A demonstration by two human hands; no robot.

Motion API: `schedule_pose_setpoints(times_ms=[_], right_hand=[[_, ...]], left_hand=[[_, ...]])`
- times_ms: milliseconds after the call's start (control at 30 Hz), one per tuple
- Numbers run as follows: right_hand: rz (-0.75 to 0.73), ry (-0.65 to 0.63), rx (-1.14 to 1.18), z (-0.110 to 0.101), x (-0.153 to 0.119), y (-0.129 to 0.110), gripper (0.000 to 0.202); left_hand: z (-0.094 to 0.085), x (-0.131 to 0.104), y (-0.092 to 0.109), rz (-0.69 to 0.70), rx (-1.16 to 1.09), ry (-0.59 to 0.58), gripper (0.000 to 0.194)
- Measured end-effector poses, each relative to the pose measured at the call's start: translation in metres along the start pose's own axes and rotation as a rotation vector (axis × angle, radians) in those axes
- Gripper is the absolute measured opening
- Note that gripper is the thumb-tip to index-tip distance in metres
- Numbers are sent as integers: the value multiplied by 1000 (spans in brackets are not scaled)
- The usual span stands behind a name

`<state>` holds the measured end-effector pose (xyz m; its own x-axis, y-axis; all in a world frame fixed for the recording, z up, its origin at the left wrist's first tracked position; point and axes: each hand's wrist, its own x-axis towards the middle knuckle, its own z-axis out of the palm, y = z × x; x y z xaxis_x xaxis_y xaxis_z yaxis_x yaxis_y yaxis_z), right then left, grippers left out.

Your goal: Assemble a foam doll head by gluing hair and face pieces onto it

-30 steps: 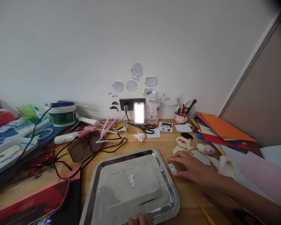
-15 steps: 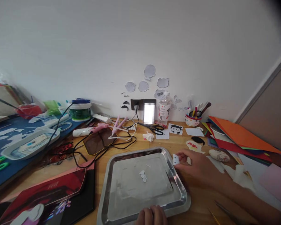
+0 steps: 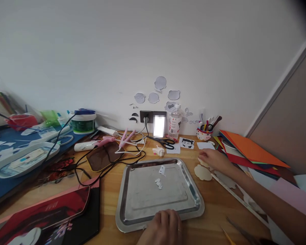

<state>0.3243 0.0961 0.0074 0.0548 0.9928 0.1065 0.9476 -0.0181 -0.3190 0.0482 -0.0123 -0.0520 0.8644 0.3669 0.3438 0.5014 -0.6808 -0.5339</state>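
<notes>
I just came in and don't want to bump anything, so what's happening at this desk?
Someone is working with paper cutouts. Their left hand rests at the near edge of a metal tray, which holds a small dotted slip and a few white paper bits. Their right hand reaches over pale cutouts to the right of the tray; whether it grips one is hard to tell. More paper shapes are on the wall behind.

Wall side, your desk
Clear bottle point(image 3: 175, 123) upright near black wall socket point(image 3: 144, 116); to your left, green-and-white tub point(image 3: 83, 124) on blue cover point(image 3: 2, 191).
</notes>
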Motion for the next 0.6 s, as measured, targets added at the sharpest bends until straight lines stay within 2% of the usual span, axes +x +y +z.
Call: schedule_pose_setpoints(times_ms=[100,200,333,433,600], right_hand=[[54,-61,-39,1,10,37,26],[89,-120,-28,9,18,53,26],[184,-232,34,13,25,58,24],[243,-276,116,10,27,58,22],[254,-214,315,3,24,54,16]], left_hand=[[1,10,1,-20,8,17,16],[0,15,0,-43,-4,-10,18],[0,13,-4,-58,-10,-76,19],[2,11,-4,-87,-23,-63,19],[6,10,-2,-96,-4,-25,18]])
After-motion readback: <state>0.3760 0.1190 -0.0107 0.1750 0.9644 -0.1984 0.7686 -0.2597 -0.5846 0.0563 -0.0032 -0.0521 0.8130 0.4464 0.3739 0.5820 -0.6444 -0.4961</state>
